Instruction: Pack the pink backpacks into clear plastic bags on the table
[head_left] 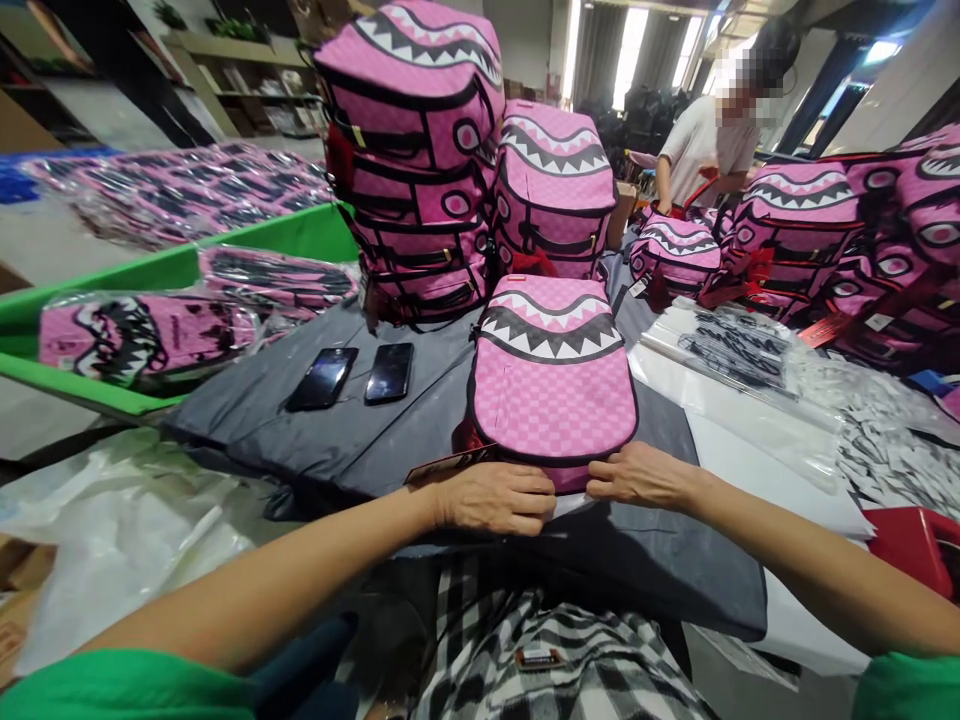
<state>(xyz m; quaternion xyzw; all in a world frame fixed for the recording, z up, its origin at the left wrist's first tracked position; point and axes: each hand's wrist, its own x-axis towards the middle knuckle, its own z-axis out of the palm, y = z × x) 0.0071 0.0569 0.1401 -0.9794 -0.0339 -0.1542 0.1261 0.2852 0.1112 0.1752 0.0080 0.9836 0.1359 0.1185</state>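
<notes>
A pink checkered backpack (555,395) with a black-and-white jagged-teeth print lies in front of me on the grey-covered table, its near end towards me. My left hand (499,497) is closed at the left of that near end, with the fingers curled under and the tips hidden. On the right corner, my right hand (637,474) is closed, thumb and fingers pinching the edge. A pale strip (571,504) shows between the hands below the backpack; its material is unclear. By my left wrist, a flat dark tag (450,463) sticks out at the backpack's side.
Behind stand stacked pink backpacks (420,170). Two phones (322,379) lie on the grey cover (247,420) at left. A green bin (296,238) holds plastic-wrapped backpacks. Clear plastic bags (735,400) lie at right. A co-worker (709,140) stands at the far right.
</notes>
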